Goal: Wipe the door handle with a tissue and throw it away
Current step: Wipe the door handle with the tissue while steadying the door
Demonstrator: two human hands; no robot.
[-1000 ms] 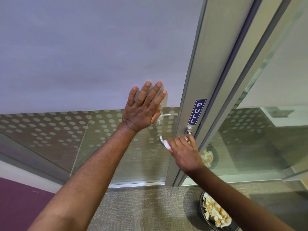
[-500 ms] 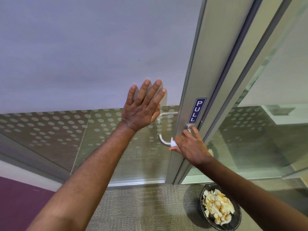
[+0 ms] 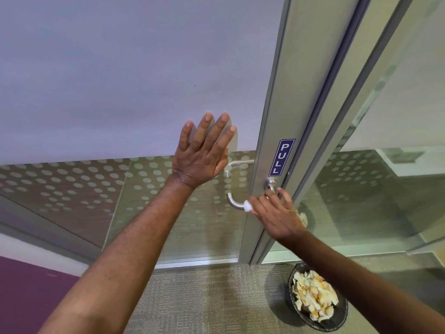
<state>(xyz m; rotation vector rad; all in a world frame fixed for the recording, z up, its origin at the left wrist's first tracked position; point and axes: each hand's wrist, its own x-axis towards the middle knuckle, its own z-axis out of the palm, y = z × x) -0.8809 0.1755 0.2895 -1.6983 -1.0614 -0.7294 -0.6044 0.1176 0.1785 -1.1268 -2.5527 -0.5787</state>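
So the right hand (image 3: 277, 214) is wrapped around the handle (image 3: 232, 201) with the tissue (image 3: 248, 205) pinched under its fingers. You can only see a small white wad poking out on the thumb side, sitting right on the lever just past the bend. The left hand (image 3: 203, 153) is spread flat and empty on the door (image 3: 120, 80), up and to the left of the right one, bracing it.

Tips for doing this bit properly, imo: keep the tissue between skin and metal the whole way, because most of it is hidden in the grip and bare fingers look close to the bar. Slide along the full lever from the base by the PULL sign (image 3: 281, 157) out to the curved end, and twist the wrist so the underside gets wiped too. Go light, or the lever will dip and the door might swing; the left palm helps there.

The bin (image 3: 337, 320) is on the floor right below the right forearm, already full of crumpled tissues, so it's an easy drop after.
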